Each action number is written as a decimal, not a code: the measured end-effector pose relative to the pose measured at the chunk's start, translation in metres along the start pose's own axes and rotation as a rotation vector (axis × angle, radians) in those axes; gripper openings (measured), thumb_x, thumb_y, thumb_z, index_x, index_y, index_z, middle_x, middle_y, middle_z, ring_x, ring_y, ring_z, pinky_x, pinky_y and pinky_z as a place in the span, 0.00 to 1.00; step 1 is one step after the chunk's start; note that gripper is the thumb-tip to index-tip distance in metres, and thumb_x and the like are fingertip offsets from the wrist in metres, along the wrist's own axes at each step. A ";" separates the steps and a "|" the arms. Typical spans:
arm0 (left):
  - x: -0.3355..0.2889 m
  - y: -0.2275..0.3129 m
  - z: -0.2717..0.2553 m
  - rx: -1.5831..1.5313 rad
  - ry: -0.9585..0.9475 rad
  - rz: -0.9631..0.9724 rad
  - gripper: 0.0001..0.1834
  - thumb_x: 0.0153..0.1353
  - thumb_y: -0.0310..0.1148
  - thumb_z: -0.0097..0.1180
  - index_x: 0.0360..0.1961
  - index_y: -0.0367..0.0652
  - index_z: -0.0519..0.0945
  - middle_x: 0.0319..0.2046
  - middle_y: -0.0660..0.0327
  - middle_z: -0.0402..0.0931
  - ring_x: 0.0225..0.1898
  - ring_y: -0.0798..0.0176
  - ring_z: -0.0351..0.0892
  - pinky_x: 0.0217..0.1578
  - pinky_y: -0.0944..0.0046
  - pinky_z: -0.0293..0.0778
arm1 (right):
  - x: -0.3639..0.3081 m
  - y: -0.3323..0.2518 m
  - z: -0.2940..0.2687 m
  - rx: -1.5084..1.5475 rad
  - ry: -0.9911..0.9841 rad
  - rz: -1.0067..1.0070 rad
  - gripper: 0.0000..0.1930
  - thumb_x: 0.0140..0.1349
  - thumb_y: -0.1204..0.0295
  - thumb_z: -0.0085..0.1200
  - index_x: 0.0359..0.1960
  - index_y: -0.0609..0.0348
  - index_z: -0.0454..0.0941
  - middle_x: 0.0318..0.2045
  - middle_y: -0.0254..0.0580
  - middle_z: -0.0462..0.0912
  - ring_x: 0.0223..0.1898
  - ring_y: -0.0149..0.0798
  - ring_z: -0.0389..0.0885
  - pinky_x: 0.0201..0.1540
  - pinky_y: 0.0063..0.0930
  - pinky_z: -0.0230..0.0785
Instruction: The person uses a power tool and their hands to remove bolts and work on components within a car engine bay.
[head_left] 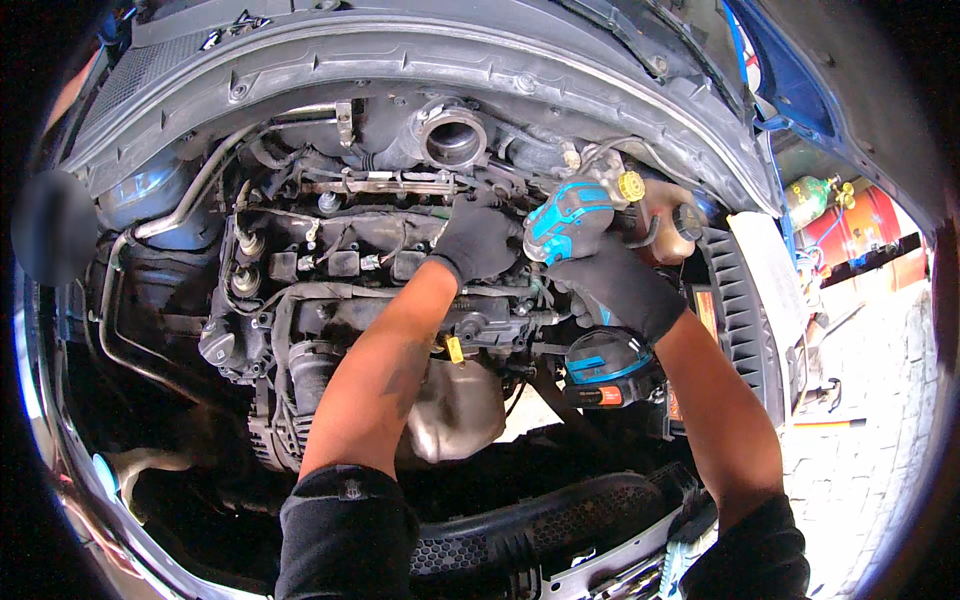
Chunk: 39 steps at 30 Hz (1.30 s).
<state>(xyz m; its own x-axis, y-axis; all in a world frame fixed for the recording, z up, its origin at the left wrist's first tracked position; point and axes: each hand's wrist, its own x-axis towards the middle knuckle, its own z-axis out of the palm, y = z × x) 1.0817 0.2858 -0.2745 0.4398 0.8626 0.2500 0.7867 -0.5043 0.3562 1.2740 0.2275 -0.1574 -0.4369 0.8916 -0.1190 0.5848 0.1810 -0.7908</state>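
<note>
My right hand [625, 290], in a black glove, is wrapped round the grip of a teal and black cordless impact driver [572, 215]. Its battery end hangs below the hand, and its head is over the right end of the engine [350, 225]. What its nose meets is hidden. Just left of the tool, my gloved left hand [478, 240] is closed over the engine top, beside the ignition coils [345, 262]. Whatever those fingers hold cannot be made out. Below my left wrist sits a yellow dipstick handle [455, 349].
An open round metal pipe mouth [452, 138] sits behind the engine. A coolant tank [672, 222] and a yellow-capped reservoir [630, 186] are to the right. Metal pipes [190, 200] run down the left. In front lies a black honeycomb-patterned panel [480, 550].
</note>
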 end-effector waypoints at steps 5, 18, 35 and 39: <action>-0.008 -0.004 0.006 -0.040 0.125 0.087 0.11 0.44 0.44 0.58 0.28 0.57 0.87 0.32 0.62 0.84 0.53 0.51 0.72 0.50 0.40 0.61 | -0.011 -0.041 -0.006 0.047 -0.075 0.336 0.13 0.56 0.67 0.60 0.39 0.62 0.80 0.24 0.39 0.82 0.20 0.31 0.80 0.26 0.29 0.73; -0.004 0.003 -0.005 0.226 -0.128 0.132 0.23 0.44 0.56 0.57 0.42 0.62 0.86 0.38 0.63 0.84 0.60 0.44 0.66 0.52 0.35 0.58 | -0.012 -0.031 -0.014 0.174 -0.161 0.387 0.11 0.63 0.68 0.58 0.45 0.56 0.79 0.24 0.30 0.79 0.19 0.25 0.76 0.21 0.22 0.69; 0.005 0.019 0.007 0.224 -0.183 -0.002 0.17 0.47 0.44 0.56 0.38 0.57 0.86 0.41 0.63 0.84 0.61 0.50 0.66 0.55 0.38 0.56 | -0.026 -0.075 -0.028 -0.056 -0.078 0.240 0.15 0.64 0.67 0.57 0.50 0.59 0.75 0.27 0.33 0.79 0.23 0.24 0.76 0.27 0.22 0.71; -0.004 0.012 0.002 0.210 -0.194 0.013 0.17 0.46 0.47 0.56 0.37 0.58 0.87 0.41 0.63 0.84 0.61 0.49 0.66 0.56 0.38 0.58 | -0.076 -0.062 -0.018 -0.283 0.146 -0.155 0.16 0.61 0.69 0.58 0.50 0.60 0.76 0.47 0.51 0.77 0.46 0.48 0.76 0.51 0.40 0.68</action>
<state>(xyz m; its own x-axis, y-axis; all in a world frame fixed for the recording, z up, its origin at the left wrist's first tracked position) 1.0902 0.2768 -0.2728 0.5096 0.8576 0.0692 0.8439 -0.5139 0.1544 1.2832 0.1563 -0.0890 -0.4450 0.8908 0.0922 0.6943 0.4082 -0.5927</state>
